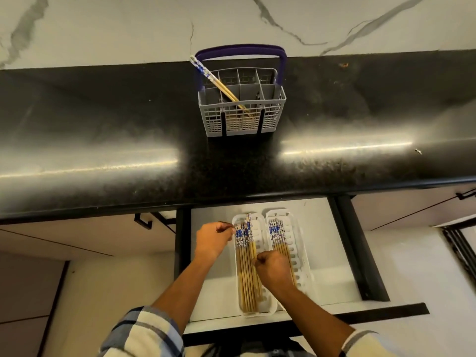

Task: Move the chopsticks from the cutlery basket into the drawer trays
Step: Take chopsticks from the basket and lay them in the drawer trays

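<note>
A grey cutlery basket [242, 119] with a purple handle stands on the black counter; a pair of chopsticks [216, 79] with blue-patterned tops leans out of it to the left. Below, the open drawer [322, 253] holds two white trays side by side. The left tray [260, 309] is filled with several chopsticks [246, 274]; the right tray [300, 253] holds a few more [277, 233]. My left hand [212, 243] pinches the patterned ends at the left tray's edge. My right hand [274, 270] is closed on a chopstick's bamboo shaft over the left tray.
The black counter [128, 140] overhangs the drawer's back. Dark drawer rails [358, 248] run along both sides. Closed cabinet fronts with black handles [143, 220] flank the drawer. A marble wall [128, 27] rises behind the counter.
</note>
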### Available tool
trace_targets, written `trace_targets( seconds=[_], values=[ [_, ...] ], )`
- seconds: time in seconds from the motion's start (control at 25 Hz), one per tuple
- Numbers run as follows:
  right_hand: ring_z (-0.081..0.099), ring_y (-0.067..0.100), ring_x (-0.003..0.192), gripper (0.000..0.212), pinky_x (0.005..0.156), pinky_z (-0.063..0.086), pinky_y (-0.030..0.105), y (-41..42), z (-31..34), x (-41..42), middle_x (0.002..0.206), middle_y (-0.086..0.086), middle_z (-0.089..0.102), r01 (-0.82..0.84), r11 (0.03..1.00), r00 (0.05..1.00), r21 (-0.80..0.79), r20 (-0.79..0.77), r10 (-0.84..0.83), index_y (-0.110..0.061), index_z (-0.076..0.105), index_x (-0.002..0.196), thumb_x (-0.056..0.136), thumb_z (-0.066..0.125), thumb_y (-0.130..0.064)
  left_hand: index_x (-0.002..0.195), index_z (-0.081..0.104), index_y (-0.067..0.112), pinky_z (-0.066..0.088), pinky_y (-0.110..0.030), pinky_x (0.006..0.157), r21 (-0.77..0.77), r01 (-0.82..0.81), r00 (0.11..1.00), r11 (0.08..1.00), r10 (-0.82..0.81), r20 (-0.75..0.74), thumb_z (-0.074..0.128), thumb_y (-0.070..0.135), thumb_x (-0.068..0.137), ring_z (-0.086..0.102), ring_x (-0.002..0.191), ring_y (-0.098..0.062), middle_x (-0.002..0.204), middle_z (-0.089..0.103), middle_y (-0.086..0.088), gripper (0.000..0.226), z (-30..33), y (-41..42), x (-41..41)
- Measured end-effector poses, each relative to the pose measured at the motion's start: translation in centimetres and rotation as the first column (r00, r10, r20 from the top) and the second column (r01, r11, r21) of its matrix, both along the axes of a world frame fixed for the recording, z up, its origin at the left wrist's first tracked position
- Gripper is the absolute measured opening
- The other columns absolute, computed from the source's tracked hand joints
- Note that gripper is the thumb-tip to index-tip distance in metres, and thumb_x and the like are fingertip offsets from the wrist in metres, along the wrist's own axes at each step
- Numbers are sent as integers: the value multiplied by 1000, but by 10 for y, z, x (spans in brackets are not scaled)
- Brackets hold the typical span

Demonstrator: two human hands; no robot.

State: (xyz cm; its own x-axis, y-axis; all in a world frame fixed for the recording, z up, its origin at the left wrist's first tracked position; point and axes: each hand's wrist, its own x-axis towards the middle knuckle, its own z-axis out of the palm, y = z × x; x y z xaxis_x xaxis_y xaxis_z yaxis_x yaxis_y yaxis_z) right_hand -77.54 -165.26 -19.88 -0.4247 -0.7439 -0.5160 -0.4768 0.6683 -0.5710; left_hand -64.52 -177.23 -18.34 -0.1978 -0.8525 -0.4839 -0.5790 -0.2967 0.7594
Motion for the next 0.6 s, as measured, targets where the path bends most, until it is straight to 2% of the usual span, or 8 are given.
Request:
trace_targets(
  seconds=[0.08, 0.16, 0.28, 0.36, 0.44, 0.6],
  values=[
    [69, 16, 74, 20, 62, 53, 16, -7, 0, 6, 91, 8, 76, -22, 997, 997, 76, -70, 27, -6, 76, 95, 95, 57, -13, 98, 75, 17, 52, -17, 67, -7, 10, 997, 1000, -10, 72, 72, 20, 88, 67, 75, -5, 84, 73, 5, 11, -9, 0, -1],
    [70, 21, 89, 23, 74, 57, 24, -15, 0, 12, 101, 10, 73, -29, 989, 992, 147, -121, 47, -2, 70, 105, 98, 51, -12, 96, 73, 20, 52, -19, 68, 39, 26, 994, 999, -30, 106, 75, 23, 86, 68, 78, -9, 88, 73, 4, 11, -17, 2, -3],
    [70, 20, 94, 22, 77, 59, 25, -21, -2, 19, 107, 11, 71, -4, 981, 978, 195, -204, 45, -2, 64, 114, 100, 50, -11, 97, 71, 21, 54, -22, 70, 74, 70, 988, 995, -80, 131, 79, 22, 82, 71, 82, -13, 87, 71, 3, 17, -25, 5, -5],
    [69, 19, 98, 23, 82, 58, 25, -22, -6, 21, 113, 11, 68, -17, 973, 971, 229, -230, 71, -3, 60, 119, 101, 49, -13, 93, 67, 23, 53, -16, 59, 86, 64, 988, 994, -75, 134, 79, 19, 83, 71, 74, -10, 89, 72, 1, 16, -29, 7, -5],
    [68, 19, 102, 24, 85, 58, 24, -24, -8, 23, 116, 11, 67, -24, 969, 965, 244, -247, 86, -5, 57, 122, 102, 49, -15, 88, 63, 24, 45, -7, 44, 92, 48, 988, 995, -61, 142, 79, 18, 83, 70, 64, -4, 86, 70, 2, 17, -30, 8, -4],
    [66, 20, 108, 27, 89, 56, 26, -34, -13, 26, 121, 10, 65, -21, 958, 953, 288, -283, 106, -7, 55, 125, 102, 49, -20, 85, 62, 23, 44, -7, 40, 120, 22, 990, 992, -38, 135, 78, 17, 84, 69, 58, -3, 82, 66, 5, 18, -30, 7, -6]
  ],
)
